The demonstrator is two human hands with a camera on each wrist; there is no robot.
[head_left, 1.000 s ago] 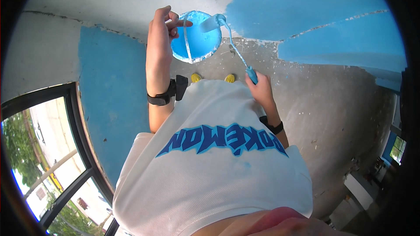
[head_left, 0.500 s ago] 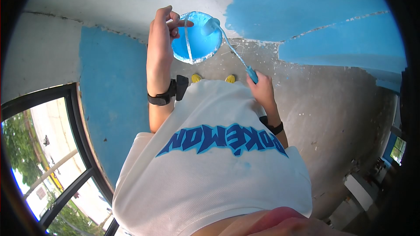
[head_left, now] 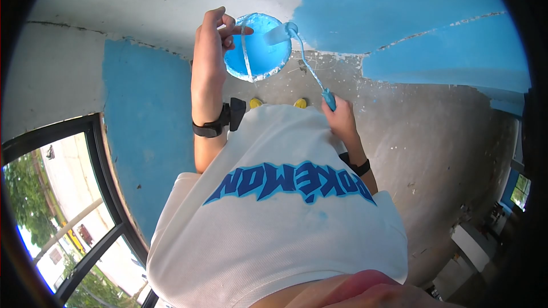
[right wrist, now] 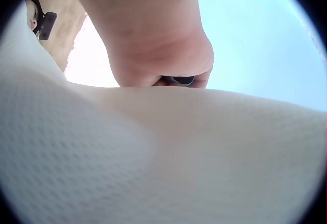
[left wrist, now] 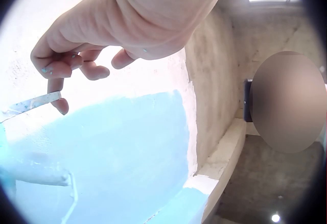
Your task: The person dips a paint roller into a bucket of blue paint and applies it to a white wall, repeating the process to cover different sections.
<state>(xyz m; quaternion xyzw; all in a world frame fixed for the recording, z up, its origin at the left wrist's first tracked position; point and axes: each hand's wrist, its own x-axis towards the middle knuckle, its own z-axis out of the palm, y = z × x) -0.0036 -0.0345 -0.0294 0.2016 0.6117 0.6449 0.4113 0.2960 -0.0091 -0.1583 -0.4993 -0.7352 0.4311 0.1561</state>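
Observation:
A bucket of blue paint (head_left: 262,57) hangs by its pale handle (head_left: 246,51) from the curled fingers of my left hand (head_left: 212,45). In the left wrist view a finger of that hand (left wrist: 87,40) hooks the handle strip (left wrist: 36,102). My right hand (head_left: 341,117) grips the blue handle of a paint roller (head_left: 329,100). Its thin frame runs up to the roller head (head_left: 278,33), which lies over the right part of the bucket's opening. In the right wrist view the right hand (right wrist: 163,55) is curled round the dark handle end (right wrist: 183,80), with the fingers mostly hidden.
Ahead is a wall, whitish at left and painted blue (head_left: 399,5) at right. A blue wall section (head_left: 148,114) and a black-framed window (head_left: 108,177) stand at left. Yellow shoes (head_left: 256,102) are on the paint-speckled grey floor (head_left: 399,137). White furniture (head_left: 474,245) stands at lower right.
The roller head dipped toward the paint's middle between the earlier views and now sits nearer the bucket's right rim. The left hand has kept its hold on the handle.

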